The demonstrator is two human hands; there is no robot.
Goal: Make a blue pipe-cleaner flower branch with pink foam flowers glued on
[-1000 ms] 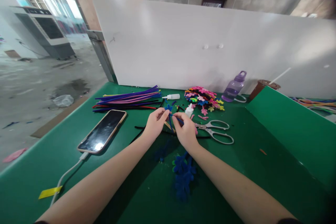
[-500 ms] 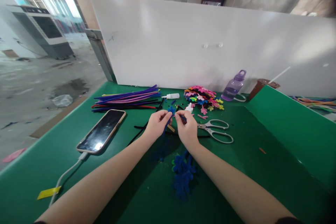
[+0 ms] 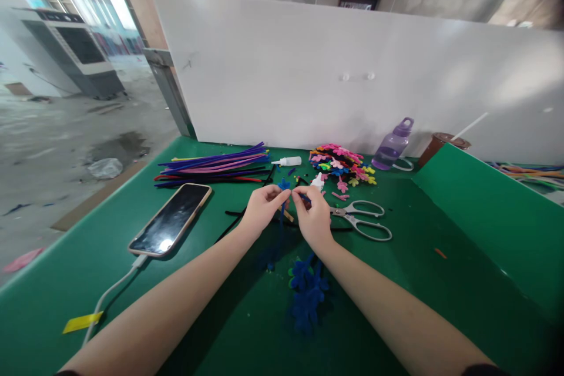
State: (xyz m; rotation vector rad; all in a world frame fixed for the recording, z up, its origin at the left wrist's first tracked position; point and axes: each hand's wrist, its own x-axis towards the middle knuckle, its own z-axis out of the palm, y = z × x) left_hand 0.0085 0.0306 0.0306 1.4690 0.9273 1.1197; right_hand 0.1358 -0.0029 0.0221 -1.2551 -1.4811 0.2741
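Observation:
My left hand (image 3: pixel 263 205) pinches a blue fuzzy piece (image 3: pixel 284 185) whose stem hangs down below the fingers. Close against it, my right hand (image 3: pixel 314 211) is closed too, its thumb and forefinger pinched at the same blue piece, with a bit of dark blue showing by its palm. Grey-handled scissors (image 3: pixel 368 221) lie just right of my right hand. Nearer me on the green table (image 3: pixel 211 329) rests a bunch of blue fuzzy flowers (image 3: pixel 308 296). A white glue bottle (image 3: pixel 289 161) lies behind my hands, and a second white tip stands beside my right hand.
Purple, pink and black pipe cleaners (image 3: pixel 215 165) lie at the back left, near a charging phone (image 3: pixel 171 220). Behind my right hand is a colourful flower pile (image 3: pixel 339 161). A purple bottle (image 3: pixel 392 145), a brown cup (image 3: pixel 436 147) and a green divider (image 3: pixel 489 211) are at the right.
The blue piece has shifted slightly left and lower, and its stem shows more clearly. My fingertips have come closer together.

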